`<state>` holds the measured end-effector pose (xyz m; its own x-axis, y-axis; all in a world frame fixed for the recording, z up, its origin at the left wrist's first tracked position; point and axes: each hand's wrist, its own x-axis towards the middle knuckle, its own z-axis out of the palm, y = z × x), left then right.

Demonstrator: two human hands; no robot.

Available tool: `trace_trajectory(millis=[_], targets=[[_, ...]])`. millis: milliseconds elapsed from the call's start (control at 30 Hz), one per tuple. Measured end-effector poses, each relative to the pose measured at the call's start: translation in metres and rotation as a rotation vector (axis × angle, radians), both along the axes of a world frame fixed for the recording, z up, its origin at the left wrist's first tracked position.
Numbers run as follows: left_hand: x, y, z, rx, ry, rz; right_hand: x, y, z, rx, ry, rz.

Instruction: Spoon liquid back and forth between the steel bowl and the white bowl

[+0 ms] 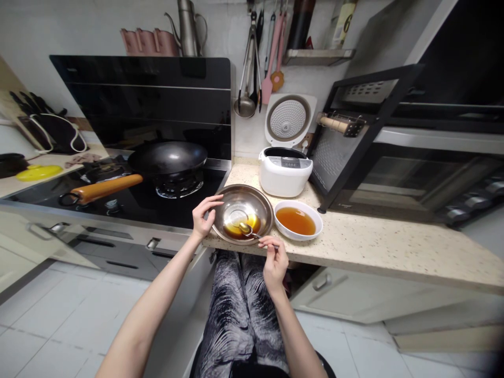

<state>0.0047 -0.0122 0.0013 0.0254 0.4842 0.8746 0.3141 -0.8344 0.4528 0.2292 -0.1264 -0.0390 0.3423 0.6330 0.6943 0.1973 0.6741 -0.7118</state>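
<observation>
A stainless steel bowl [228,202] stands near the counter's front edge, with a little amber liquid and some yellow at its bottom. My left hand [203,218] rests against the bowl's left rim, fingers stretched out and thumb apart. In my right hand [274,265], closed in front of the bowl, is the handle of a metal spoon [246,229]. The spoon's head is down in the bowl, at the liquid. Just right of it sits a white bowl [280,231] of clear reddish-brown liquid.
Behind the bowls stands a white rice cooker [285,178] with its lid up. A black wok [169,157] with a wooden handle [110,188] sits on the gas stove at left. A black rack with an oven [417,178] stands at right. Utensils [252,63] hang on the wall.
</observation>
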Motion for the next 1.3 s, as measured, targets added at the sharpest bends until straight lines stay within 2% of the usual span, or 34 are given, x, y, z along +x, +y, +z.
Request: trace_trajectory(millis=[400, 933, 1300], targets=[[0.0, 0.001, -0.001, 0.0, -0.009, -0.023, -0.003, 0.003, -0.005, -0.032, 0.141, -0.056], [0.0, 0.001, 0.0, 0.003, -0.006, -0.023, 0.011, 0.003, 0.019, 0.074, 0.158, -0.149], [0.0, 0.001, -0.001, -0.005, -0.006, -0.027, 0.032, 0.005, 0.041, 0.143, 0.226, -0.3]])
